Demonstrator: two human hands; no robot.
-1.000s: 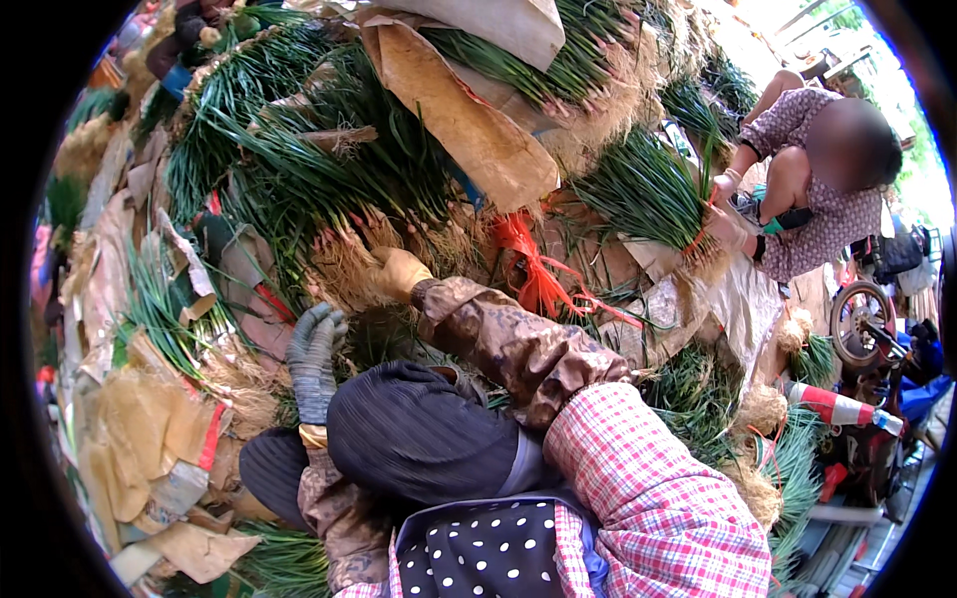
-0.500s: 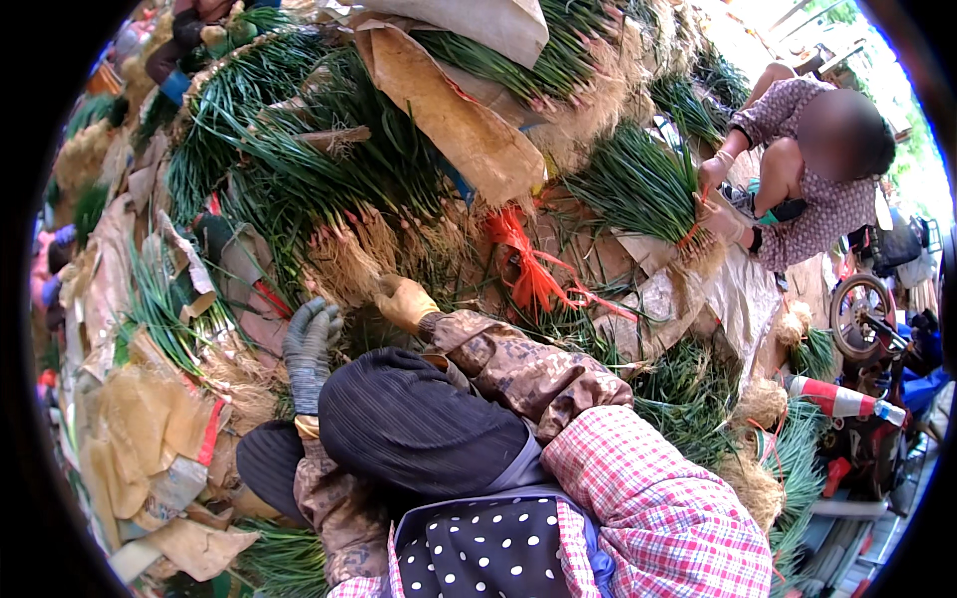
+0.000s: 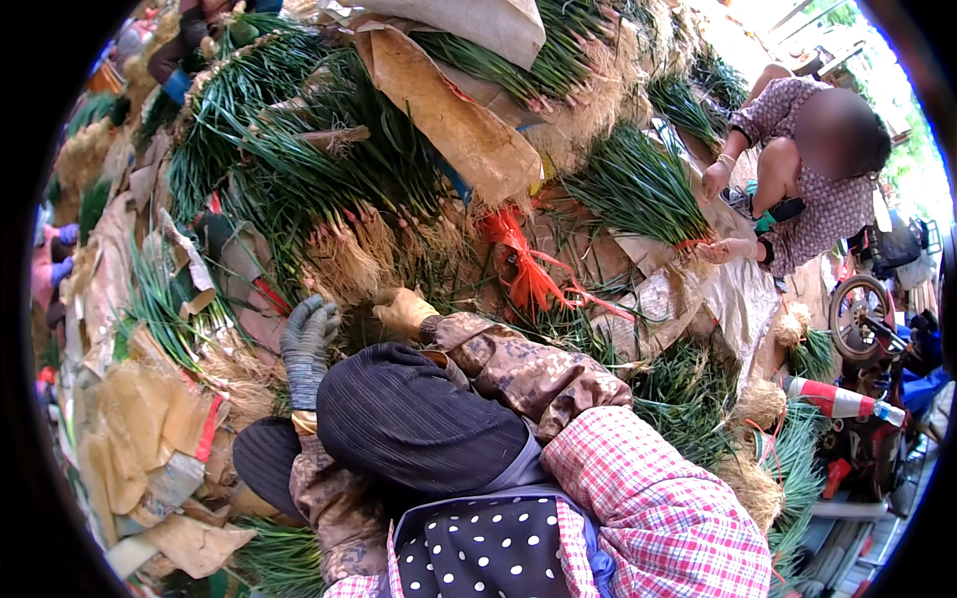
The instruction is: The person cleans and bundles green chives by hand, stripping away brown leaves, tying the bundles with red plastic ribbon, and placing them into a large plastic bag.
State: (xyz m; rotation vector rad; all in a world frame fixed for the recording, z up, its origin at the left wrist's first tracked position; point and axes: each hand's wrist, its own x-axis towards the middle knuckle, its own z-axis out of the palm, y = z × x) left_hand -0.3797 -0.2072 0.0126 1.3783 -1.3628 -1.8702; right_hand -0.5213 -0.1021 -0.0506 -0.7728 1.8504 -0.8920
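Observation:
My left hand [image 3: 310,339], in a grey knit glove, is raised beside my knee with its fingers stretched out, at the left end of a row of spring onions [image 3: 374,189]. My right hand [image 3: 404,313], in a yellowish glove, is just below the pale roots [image 3: 347,261] of that row. Its back shows, but its fingertips are turned down and hidden, so I cannot tell whether it grips anything. The onions lie with green leaves pointing away and roots toward me. Right of my right hand is a bundle of red plastic ties [image 3: 528,264].
At the right, a crouching co-worker has one hand [image 3: 726,250] at the red tie of a spring onion bundle [image 3: 643,189]. Brown paper sheets [image 3: 454,110] cover part of the pile. More onions and paper [image 3: 130,424] lie at the left. A motorbike wheel [image 3: 863,317] stands far right.
My right hand has dropped slightly toward me, away from the roots; my left hand has barely moved. The co-worker's hands have moved apart, one off the bundle's leaves.

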